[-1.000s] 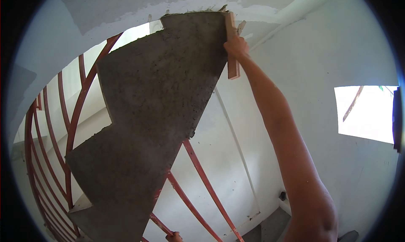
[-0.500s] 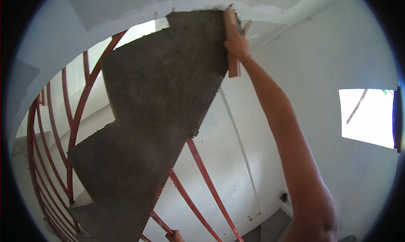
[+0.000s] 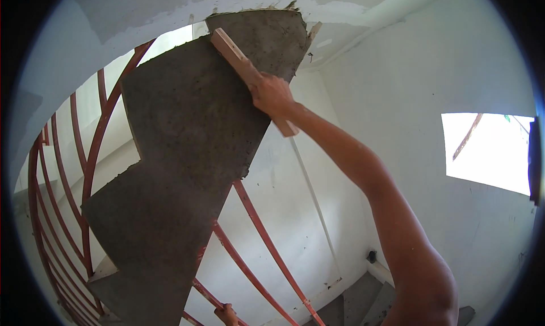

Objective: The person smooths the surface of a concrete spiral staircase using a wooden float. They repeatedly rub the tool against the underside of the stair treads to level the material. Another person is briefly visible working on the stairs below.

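My right hand [image 3: 273, 96] is closed around a long wooden float [image 3: 237, 59], raised high at the end of my outstretched arm. The float slants from upper left to lower right across the dark grey plastered side of a staircase [image 3: 170, 121]. Its lower end sticks out past the plaster's right edge. Whether its whole face touches the plaster I cannot tell. Down at the bottom edge, my left hand [image 3: 227, 314] is wrapped round a red metal railing bar [image 3: 205, 293], with only the fingers and part of the hand showing.
More red railing bars [image 3: 258, 221] run below the stepped plaster, and a curved red railing [image 3: 102, 127] stands at left. White walls [image 3: 392, 104] surround the stairs, with a bright window opening [image 3: 485, 150] at right. Dark steps [image 3: 363, 297] lie below. Ragged plaster [image 3: 292, 7] juts near the ceiling.
My right hand has carried the float left and slightly down from the plaster's upper right edge. The float has turned from nearly upright to slanted. My left hand keeps its hold on the bar.
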The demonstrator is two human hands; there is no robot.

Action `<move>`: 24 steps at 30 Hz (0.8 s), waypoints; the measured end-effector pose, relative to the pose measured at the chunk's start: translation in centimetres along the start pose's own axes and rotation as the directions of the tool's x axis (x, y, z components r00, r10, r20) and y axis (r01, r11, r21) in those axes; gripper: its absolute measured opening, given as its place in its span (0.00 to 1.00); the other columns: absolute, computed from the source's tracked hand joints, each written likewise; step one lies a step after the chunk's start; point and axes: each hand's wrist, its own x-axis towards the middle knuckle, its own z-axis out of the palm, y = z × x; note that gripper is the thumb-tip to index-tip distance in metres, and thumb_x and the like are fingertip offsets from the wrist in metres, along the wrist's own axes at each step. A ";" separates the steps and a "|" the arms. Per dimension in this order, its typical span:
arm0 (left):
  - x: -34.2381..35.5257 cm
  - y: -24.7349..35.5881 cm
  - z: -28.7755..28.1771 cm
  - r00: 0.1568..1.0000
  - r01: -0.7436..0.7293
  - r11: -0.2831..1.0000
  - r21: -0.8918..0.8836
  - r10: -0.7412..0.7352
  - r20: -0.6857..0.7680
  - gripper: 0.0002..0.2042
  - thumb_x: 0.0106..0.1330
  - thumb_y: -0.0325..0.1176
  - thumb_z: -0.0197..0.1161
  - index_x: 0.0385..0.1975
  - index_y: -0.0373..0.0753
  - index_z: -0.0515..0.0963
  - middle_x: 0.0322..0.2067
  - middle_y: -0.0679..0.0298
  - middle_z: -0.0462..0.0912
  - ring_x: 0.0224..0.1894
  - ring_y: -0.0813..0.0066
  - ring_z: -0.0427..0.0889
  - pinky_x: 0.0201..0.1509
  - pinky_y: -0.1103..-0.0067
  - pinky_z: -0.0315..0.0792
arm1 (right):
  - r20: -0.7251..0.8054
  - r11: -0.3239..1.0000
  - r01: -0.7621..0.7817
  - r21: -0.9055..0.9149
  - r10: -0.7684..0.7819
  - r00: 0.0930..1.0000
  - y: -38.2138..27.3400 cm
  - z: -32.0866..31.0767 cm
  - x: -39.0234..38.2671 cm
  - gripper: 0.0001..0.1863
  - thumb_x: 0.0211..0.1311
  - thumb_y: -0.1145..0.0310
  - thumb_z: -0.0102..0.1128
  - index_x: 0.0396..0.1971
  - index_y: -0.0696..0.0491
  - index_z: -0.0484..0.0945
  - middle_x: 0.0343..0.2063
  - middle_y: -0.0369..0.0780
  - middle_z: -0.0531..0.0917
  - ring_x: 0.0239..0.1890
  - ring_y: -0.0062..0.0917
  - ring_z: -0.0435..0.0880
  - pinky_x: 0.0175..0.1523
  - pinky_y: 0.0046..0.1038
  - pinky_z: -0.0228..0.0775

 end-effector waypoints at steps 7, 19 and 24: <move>1.3 -1.6 2.1 0.999 0.009 1.000 0.017 -0.010 0.033 0.08 0.45 0.25 0.53 0.12 0.38 0.61 0.08 0.71 0.60 0.06 0.81 0.58 0.08 0.81 0.53 | -0.074 0.960 -0.125 -0.252 0.109 0.991 14.3 -2.4 6.3 0.39 0.51 0.62 0.56 0.64 0.44 0.51 0.25 0.48 0.81 0.30 0.43 0.82 0.34 0.41 0.74; 0.7 -0.9 0.3 0.999 -0.036 0.999 0.024 0.036 -0.017 0.10 0.45 0.25 0.51 0.10 0.42 0.58 0.08 0.73 0.56 0.05 0.83 0.55 0.07 0.81 0.51 | 0.088 0.975 0.218 0.043 -0.221 0.971 2.0 -0.1 -3.1 0.30 0.48 0.66 0.58 0.56 0.49 0.65 0.29 0.47 0.80 0.30 0.44 0.80 0.35 0.42 0.73; 1.4 -0.8 1.5 0.999 -0.042 0.999 0.017 0.042 0.020 0.10 0.45 0.24 0.52 0.10 0.42 0.59 0.07 0.73 0.57 0.05 0.83 0.56 0.06 0.82 0.52 | 0.024 0.977 0.184 -0.110 -0.182 0.983 7.6 -0.9 -0.2 0.21 0.43 0.67 0.59 0.43 0.49 0.74 0.31 0.45 0.80 0.36 0.39 0.81 0.37 0.39 0.74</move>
